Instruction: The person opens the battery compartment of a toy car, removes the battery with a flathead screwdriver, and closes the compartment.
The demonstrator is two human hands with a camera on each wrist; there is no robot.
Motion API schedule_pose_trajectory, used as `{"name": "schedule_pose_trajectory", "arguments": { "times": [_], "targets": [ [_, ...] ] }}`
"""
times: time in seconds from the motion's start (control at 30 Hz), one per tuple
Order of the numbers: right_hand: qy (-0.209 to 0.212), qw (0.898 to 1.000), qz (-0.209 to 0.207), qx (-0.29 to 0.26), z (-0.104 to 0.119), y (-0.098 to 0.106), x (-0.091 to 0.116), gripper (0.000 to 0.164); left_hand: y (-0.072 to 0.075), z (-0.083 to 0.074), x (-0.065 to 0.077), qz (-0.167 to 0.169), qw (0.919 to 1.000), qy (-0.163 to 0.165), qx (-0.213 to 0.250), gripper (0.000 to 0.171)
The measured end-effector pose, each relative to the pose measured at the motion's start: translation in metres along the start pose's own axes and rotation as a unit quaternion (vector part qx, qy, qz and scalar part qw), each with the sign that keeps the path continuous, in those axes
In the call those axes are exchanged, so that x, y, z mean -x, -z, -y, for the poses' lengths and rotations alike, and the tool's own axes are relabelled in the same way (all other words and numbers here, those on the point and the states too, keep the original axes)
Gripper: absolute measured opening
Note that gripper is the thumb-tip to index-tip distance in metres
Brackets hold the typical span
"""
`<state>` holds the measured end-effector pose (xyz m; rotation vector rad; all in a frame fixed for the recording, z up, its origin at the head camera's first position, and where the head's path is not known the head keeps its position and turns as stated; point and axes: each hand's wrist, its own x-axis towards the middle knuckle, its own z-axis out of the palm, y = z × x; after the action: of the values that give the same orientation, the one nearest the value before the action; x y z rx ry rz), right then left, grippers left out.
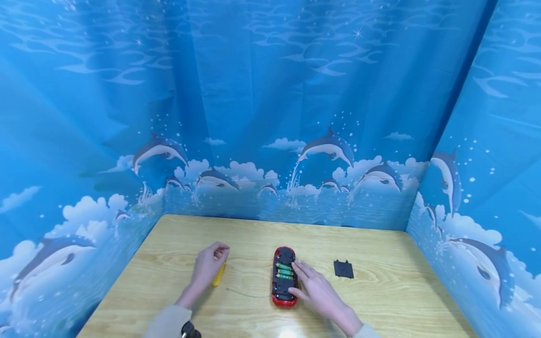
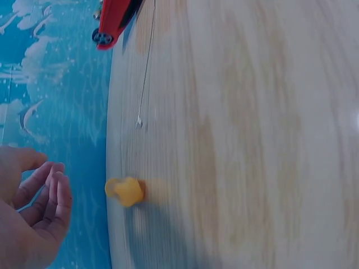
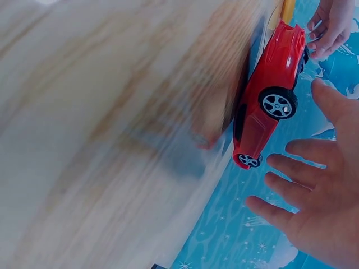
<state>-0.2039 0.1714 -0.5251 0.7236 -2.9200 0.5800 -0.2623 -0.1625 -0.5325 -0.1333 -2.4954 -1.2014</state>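
A red toy car (image 1: 285,300) lies upside down on the table, its black underside up and several green batteries (image 1: 284,271) in the uncovered compartment. Along the car's right side is my right hand (image 1: 314,288), fingers spread and mostly straight, fingertips right at its edge. In the right wrist view the car's red body (image 3: 275,67) and wheels show beside the fingers. My left hand (image 1: 210,263) hovers at the left with loosely curled fingers and nothing between them in the left wrist view. Just below it lies a slim yellow handle-like piece (image 1: 219,276).
A thin wire (image 1: 247,294) runs left from the car across the wooden table (image 1: 372,305). To the right lies a black battery cover (image 1: 343,269) with small tabs. Blue dolphin-print curtains (image 1: 253,117) hang behind the table and at its sides.
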Motion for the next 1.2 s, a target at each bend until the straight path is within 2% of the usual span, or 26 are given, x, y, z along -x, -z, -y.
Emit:
{"name": "schedule_pose_trajectory", "arguments": {
  "times": [0.13, 0.37, 0.6, 0.8, 1.0, 1.1, 1.2],
  "targets": [
    [-0.002, 1.0, -0.007, 0.001, -0.001, -0.001, 0.0, 0.071, -0.008, -0.004, 0.002, -0.002, 0.9997, -0.02, 0.012, 0.006],
    [-0.002, 1.0, -0.014, 0.0, -0.001, -0.001, -0.001, 0.07, -0.018, -0.013, 0.005, 0.026, 0.9992, -0.01, 0.03, 0.007],
    [0.016, 0.999, -0.029, 0.01, -0.003, -0.003, -0.006, 0.071, -0.029, -0.024, 0.008, 0.04, 0.9981, -0.024, 0.04, 0.007],
    [0.025, 0.999, 0.004, 0.025, -0.002, -0.004, -0.013, 0.075, -0.037, -0.036, 0.007, 0.047, 0.9976, -0.028, 0.041, 0.007],
    [0.024, 0.999, 0.025, 0.024, -0.003, -0.004, -0.019, 0.081, -0.046, -0.047, 0.005, 0.048, 0.9961, -0.061, 0.042, 0.006],
    [0.022, 0.999, 0.031, 0.027, -0.004, -0.004, -0.021, 0.082, -0.05, -0.052, 0.004, 0.063, 0.9948, -0.071, 0.038, 0.007],
    [0.018, 0.999, 0.038, 0.025, -0.005, -0.004, -0.023, 0.084, -0.054, -0.056, 0.004, 0.086, 0.9939, -0.065, 0.024, 0.008]
  ]
}}
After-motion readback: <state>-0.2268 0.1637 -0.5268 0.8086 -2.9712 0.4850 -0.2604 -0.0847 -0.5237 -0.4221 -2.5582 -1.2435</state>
